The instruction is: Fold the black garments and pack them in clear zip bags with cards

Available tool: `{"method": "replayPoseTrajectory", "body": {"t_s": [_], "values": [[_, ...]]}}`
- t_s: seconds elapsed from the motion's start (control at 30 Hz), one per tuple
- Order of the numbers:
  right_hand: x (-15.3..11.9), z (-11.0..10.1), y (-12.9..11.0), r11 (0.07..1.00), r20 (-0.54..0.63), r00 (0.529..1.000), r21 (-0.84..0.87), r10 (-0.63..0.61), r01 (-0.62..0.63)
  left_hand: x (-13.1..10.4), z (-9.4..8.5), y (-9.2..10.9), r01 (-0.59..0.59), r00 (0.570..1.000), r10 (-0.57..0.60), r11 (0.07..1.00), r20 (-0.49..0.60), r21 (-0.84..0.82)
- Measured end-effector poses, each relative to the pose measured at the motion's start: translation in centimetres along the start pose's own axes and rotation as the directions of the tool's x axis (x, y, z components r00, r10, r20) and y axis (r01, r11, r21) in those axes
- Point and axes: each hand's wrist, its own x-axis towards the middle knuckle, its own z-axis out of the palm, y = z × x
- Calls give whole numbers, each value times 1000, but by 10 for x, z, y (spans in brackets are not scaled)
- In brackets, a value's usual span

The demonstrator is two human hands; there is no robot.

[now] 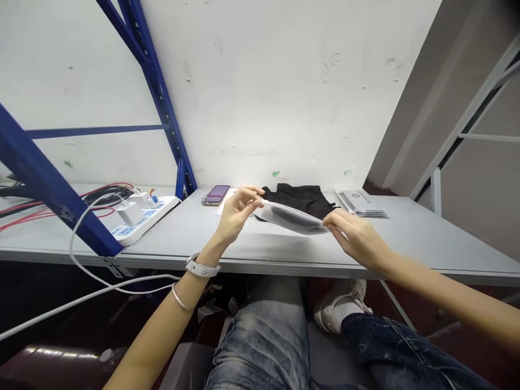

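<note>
A translucent plastic bag (293, 219) with something dark showing through it is stretched between my hands, tilted, above the grey table (227, 246). My left hand (239, 212) pinches its left corner between thumb and fingers. At the bag's right end, my right hand (354, 234) grips the edge with closed fingers. Behind the bag, black cloth (303, 196) lies flat on the table, partly covered by it from this view.
A stack of printed plastic bags (359, 201) lies right of the cloth. Phones (218, 194) rest at the back left. A white power strip (146, 219) with plugs and cables stands beside a blue metal post (60, 187). A white wall (276, 97) rises behind.
</note>
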Motion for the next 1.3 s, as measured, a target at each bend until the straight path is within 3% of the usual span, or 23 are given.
{"method": "replayPoseTrajectory", "body": {"t_s": [0.17,0.33,0.8,1.03,1.17,1.3], "values": [[-10,11,5,980,94,992,-171,-82,97,-38,-14,-17,137,957,-168,981,239,140],[-12,16,2,941,122,977,-272,-174,201,-54,-18,-17,199,933,-253,955,255,219],[-12,31,-7,874,223,929,-330,-297,358,-56,-3,-13,115,922,-170,978,348,172],[-15,31,-8,870,213,940,-367,-266,329,-57,5,-5,31,916,-124,970,381,240],[-13,35,-12,867,232,950,-407,-207,288,-63,20,2,-50,910,-57,968,410,246],[-16,49,-9,880,155,966,-402,-209,254,-70,41,12,-79,855,-26,980,518,180]]}}
